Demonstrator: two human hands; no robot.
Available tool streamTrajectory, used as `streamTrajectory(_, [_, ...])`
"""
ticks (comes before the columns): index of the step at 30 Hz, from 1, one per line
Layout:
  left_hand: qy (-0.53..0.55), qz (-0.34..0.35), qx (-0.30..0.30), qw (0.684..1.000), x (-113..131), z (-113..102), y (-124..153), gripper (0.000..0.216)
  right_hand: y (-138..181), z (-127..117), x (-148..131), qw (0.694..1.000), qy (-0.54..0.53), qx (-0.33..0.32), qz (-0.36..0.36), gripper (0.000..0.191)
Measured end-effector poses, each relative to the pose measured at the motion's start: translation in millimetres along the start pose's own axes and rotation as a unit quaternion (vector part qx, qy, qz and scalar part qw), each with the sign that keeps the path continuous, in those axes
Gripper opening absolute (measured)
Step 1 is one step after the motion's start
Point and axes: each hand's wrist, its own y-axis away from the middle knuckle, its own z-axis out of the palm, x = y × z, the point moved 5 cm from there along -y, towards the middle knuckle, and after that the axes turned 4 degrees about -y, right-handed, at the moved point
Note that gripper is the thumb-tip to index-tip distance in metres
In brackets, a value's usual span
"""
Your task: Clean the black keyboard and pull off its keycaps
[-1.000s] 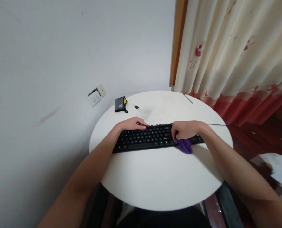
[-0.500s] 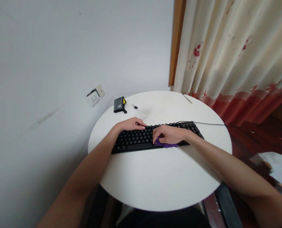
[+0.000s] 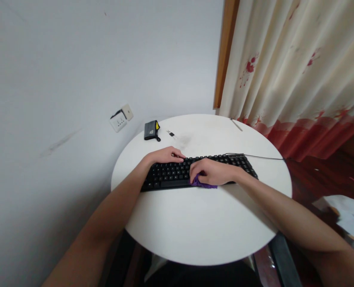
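Observation:
A black keyboard [image 3: 177, 174] lies across the middle of a round white table [image 3: 200, 223]. My left hand [image 3: 166, 155] rests on the keyboard's back left edge, fingers curled over it. My right hand [image 3: 212, 172] presses a purple cloth [image 3: 203, 183] onto the keys near the keyboard's middle, fingers closed round it. Only the cloth's lower edge shows under the hand.
A small black pouch with a yellow tab [image 3: 151, 130] and a small clip-like object [image 3: 171, 134] lie at the table's back. The keyboard cable [image 3: 263, 158] runs off to the right. A wall socket [image 3: 121, 118] sits on the white wall. Curtains [image 3: 296, 75] hang at right.
My right hand has slid the purple cloth leftward along the keyboard, from its right end to its middle. My left hand has stayed in place.

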Motion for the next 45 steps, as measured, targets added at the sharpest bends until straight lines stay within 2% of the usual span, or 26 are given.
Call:
streamTrajectory(3, [0.001,-0.003,0.0,1.0,-1.7,0.3,-0.6,0.04,1.1,14.9,-0.1,0.996,0.037,-0.078,0.023,0.032])
streamTrajectory(5, [0.001,-0.002,-0.002,1.0,-1.7,0.7,-0.7,0.038,8.6,10.1,6.8,0.991,0.073,-0.087,0.07,0.029])
streamTrajectory(9, [0.005,-0.002,-0.003,1.0,-1.3,1.2,-0.3,0.035,22.8,-18.5,23.0,0.987,0.096,-0.019,0.124,0.028])
streamTrajectory(12, [0.007,-0.004,-0.002,1.0,-2.2,1.5,0.0,0.035,22.2,-33.1,27.0,0.988,0.096,0.067,0.097,0.029])
streamTrajectory(14, [0.008,-0.004,-0.003,1.0,-3.2,1.6,-0.2,0.036,17.5,-31.7,24.9,0.989,0.088,0.093,0.068,0.03])
streamTrajectory(19, [0.0,0.005,-0.005,1.0,-2.6,0.9,-1.5,0.038,2.0,-0.4,11.4,1.0,0.029,0.004,-0.003,0.033])
streamTrajectory(25, [0.014,-0.014,-0.01,1.0,-2.5,0.1,-1.4,0.041,-12.0,25.9,-2.7,0.997,0.071,-0.009,-0.036,0.031])
streamTrajectory(29, [0.006,-0.012,-0.007,1.0,-1.8,-1.4,-1.5,0.041,-5.1,26.9,-0.6,0.99,0.118,-0.073,0.016,0.028])
streamTrajectory(32, [0.001,-0.015,-0.009,1.0,-2.2,-1.7,-2.1,0.041,16.0,4.6,14.8,0.985,0.089,-0.111,0.094,0.03])
streamTrajectory(33, [0.003,-0.015,-0.011,1.0,-2.3,-1.5,-2.4,0.041,24.3,-7.4,23.2,0.983,0.083,-0.107,0.125,0.032])
streamTrajectory(35, [0.007,-0.014,-0.015,1.0,-2.1,-0.9,-2.8,0.041,38.7,-37.2,43.1,0.976,0.104,-0.041,0.186,0.032])
streamTrajectory(38, [0.008,-0.016,-0.016,1.0,-1.5,-0.7,-3.2,0.041,52.8,-81.3,68.7,0.945,0.166,0.164,0.23,0.034])
streamTrajectory(40, [0.004,-0.017,-0.017,1.0,-0.4,-0.9,-3.1,0.041,55.9,-93.0,80.1,0.923,0.186,0.243,0.233,0.036])
streamTrajectory(42, [-0.002,-0.014,-0.018,1.0,1.1,-1.3,-3.0,0.04,52.7,-90.1,87.2,0.926,0.19,0.231,0.231,0.036])
streamTrajectory(45, [-0.008,-0.013,-0.018,1.0,2.2,-2.0,-3.2,0.038,47.1,-75.4,85.5,0.948,0.172,0.142,0.227,0.034])
